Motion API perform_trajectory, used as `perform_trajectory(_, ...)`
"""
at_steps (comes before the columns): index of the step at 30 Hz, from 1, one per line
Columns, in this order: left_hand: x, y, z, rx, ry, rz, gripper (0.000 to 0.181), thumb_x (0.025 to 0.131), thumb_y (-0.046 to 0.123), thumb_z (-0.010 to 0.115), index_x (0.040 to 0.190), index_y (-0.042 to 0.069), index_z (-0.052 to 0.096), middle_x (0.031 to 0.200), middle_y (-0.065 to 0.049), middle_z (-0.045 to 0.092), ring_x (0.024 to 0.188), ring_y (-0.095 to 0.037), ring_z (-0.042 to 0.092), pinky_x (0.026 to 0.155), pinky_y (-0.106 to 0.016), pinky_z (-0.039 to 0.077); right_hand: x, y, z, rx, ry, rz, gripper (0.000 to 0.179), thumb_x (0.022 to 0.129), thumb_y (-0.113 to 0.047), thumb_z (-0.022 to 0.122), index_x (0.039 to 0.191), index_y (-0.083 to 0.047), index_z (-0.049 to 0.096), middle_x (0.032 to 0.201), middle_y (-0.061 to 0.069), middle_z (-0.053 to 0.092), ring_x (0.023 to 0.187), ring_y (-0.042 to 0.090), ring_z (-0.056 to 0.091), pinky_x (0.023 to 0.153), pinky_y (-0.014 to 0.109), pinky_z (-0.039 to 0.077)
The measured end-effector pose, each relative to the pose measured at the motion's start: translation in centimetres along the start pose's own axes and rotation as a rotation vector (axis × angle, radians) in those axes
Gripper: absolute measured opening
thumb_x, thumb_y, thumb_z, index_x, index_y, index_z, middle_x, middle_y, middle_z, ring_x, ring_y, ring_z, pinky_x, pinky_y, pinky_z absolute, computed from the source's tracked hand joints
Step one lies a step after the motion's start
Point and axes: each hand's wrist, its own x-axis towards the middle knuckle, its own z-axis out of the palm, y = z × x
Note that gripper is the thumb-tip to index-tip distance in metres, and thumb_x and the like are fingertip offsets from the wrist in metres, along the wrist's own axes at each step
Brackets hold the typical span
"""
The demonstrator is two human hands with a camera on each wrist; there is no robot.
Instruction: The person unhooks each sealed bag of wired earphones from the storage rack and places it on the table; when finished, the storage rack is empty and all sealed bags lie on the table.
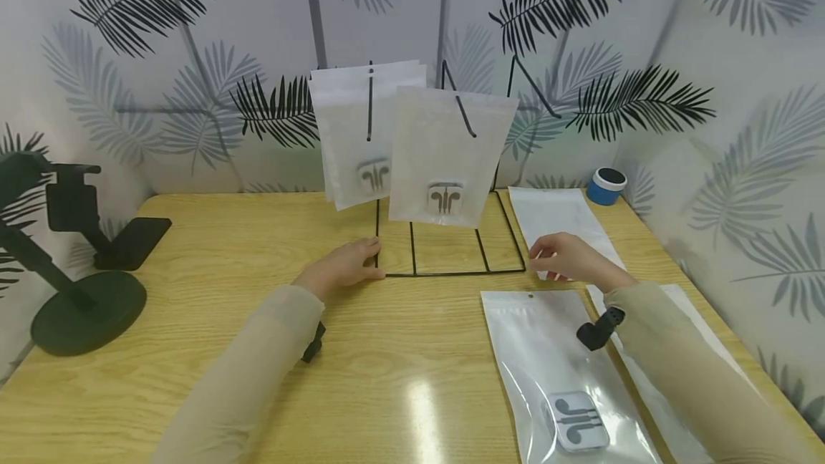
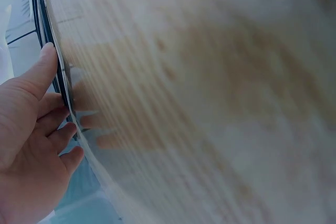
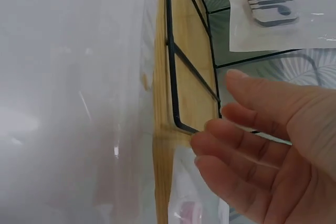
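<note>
A black wire display rack (image 1: 451, 274) stands on the table with white zip bags hung from its hooks. My left hand (image 1: 344, 263) grips the front left corner of its base, thumb and fingers on the wire in the left wrist view. Beside the front right corner, my right hand (image 1: 570, 258) hovers over a white bag (image 1: 557, 210) lying flat, fingers loosely bent with nothing between them. One hanging bag (image 1: 454, 127) shows earphones in a small case (image 1: 445, 197); other bags (image 1: 341, 120) hang behind to its left.
Nearer me lies a glossy bag (image 1: 535, 349) with cased earphones (image 1: 576, 421), and another white bag (image 1: 690, 335) lies under my right forearm. A blue jar (image 1: 604, 187) stands at the back right. Dark stands (image 1: 90, 313) occupy the left side of the table.
</note>
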Motion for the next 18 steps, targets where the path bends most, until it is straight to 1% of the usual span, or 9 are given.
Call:
perform_trajectory(3,0.0,0.0,0.1,-0.001,0.005,0.003,0.067,0.094,0.033,0.053,0.143,-0.003,0.024,0.149,-0.017,0.018,0.135,-0.033,0.016,0.109,-0.043,0.015,1.2,0.4,0.5,0.012,-0.023,-0.035,0.026,0.088,-0.016,0.064,0.105,0.003,0.060,0.083,0.008,0.060,0.069,0.023,0.058,0.058,0.033,0.052)
perform_trajectory(5,0.0,0.0,0.1,-0.005,0.005,0.002,0.067,0.094,0.033,0.053,0.144,-0.002,0.024,0.149,-0.017,0.018,0.136,-0.032,0.016,0.109,-0.043,0.014,1.8,0.6,0.9,0.024,-0.038,-0.042,0.027,0.087,-0.016,0.065,0.106,0.003,0.060,0.086,0.007,0.059,0.071,0.022,0.056,0.060,0.033,0.052)
perform_trajectory(8,0.0,0.0,0.1,-0.005,0.003,0.003,0.067,0.094,0.033,0.052,0.144,-0.002,0.024,0.149,-0.017,0.018,0.136,-0.032,0.016,0.110,-0.043,0.013,2.6,0.7,1.4,0.027,-0.037,-0.034,0.026,0.086,-0.017,0.066,0.103,0.001,0.061,0.089,0.006,0.060,0.073,0.019,0.053,0.061,0.032,0.051)
perform_trajectory(12,0.0,0.0,0.0,0.000,-0.002,0.000,0.068,0.094,0.034,0.052,0.144,-0.002,0.024,0.149,-0.017,0.018,0.136,-0.032,0.015,0.109,-0.044,0.013,3.3,0.5,1.9,-0.023,-0.022,-0.029,0.021,0.084,-0.017,0.068,0.099,-0.003,0.065,0.091,0.004,0.062,0.076,0.018,0.052,0.065,0.030,0.047)
perform_trajectory(18,-0.1,0.1,-0.1,0.005,-0.004,0.010,0.067,0.094,0.033,0.052,0.143,-0.004,0.024,0.149,-0.018,0.018,0.136,-0.033,0.015,0.110,-0.044,0.013,3.9,0.2,2.6,-0.046,-0.053,-0.082,0.013,0.084,-0.013,0.068,0.094,-0.004,0.067,0.088,0.002,0.062,0.078,0.018,0.051,0.072,0.032,0.044)
